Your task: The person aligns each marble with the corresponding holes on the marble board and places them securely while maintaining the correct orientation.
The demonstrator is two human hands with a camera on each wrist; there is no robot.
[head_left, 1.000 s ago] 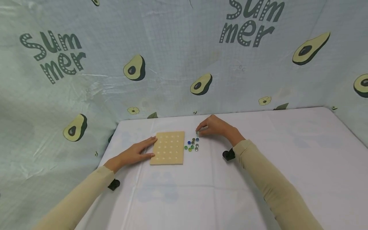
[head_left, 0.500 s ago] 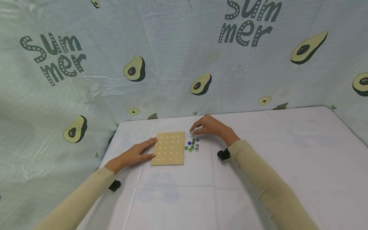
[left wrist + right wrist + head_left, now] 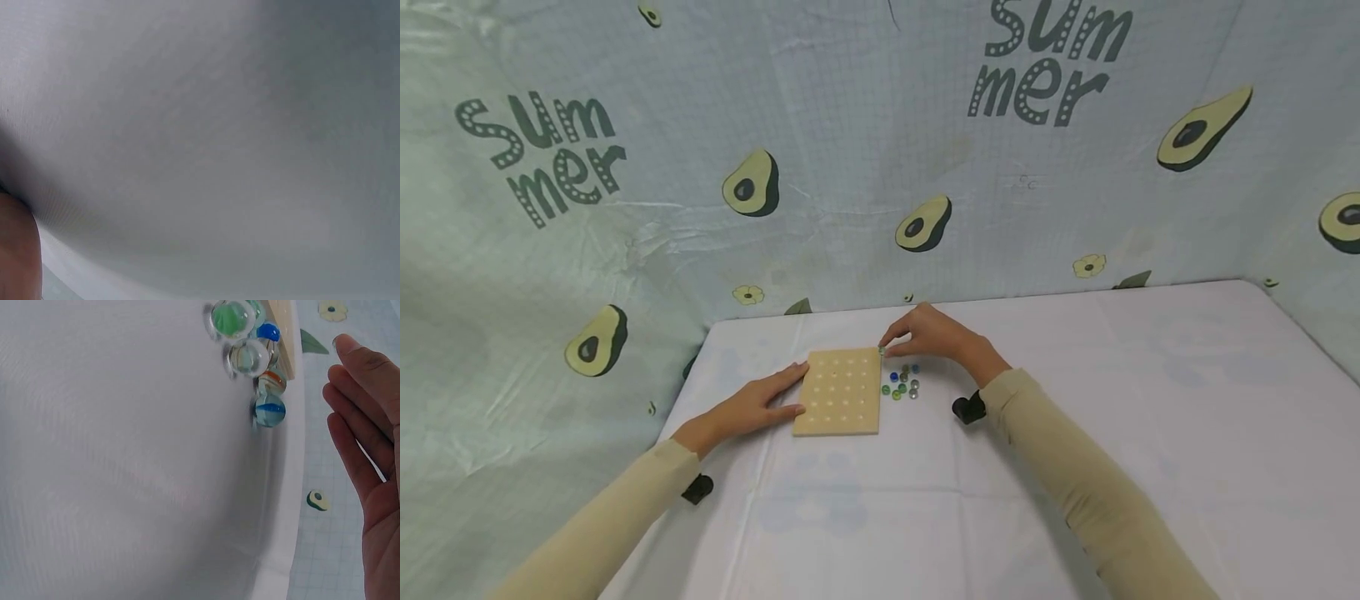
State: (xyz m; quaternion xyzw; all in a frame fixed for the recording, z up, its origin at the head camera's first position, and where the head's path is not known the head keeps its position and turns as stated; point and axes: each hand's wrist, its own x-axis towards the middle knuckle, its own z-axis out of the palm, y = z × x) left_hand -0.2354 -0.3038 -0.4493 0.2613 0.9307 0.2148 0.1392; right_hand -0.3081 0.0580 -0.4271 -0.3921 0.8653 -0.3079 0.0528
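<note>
A square wooden board with rows of shallow hollows lies on the table. My left hand rests at its left edge, fingers and thumb extended onto the rim. Between the thumb and fingertips of my right hand a small clear glass marble is pinched, at the board's far right corner. Several glass marbles lie in a loose group right of the board. In the right wrist view, the right hand appears beyond a green marble and a blue-striped marble. The left wrist view shows mostly blurred cloth.
A white cloth covers the table. Behind it hangs a pale curtain printed with avocados and lettering, close to the table's far edge. A small black camera sits under the right wrist and another black camera under the left.
My right hand has moved left with the pinched marble, from beyond the marble group to the board's far right corner. The left hand stays at the board's edge.
</note>
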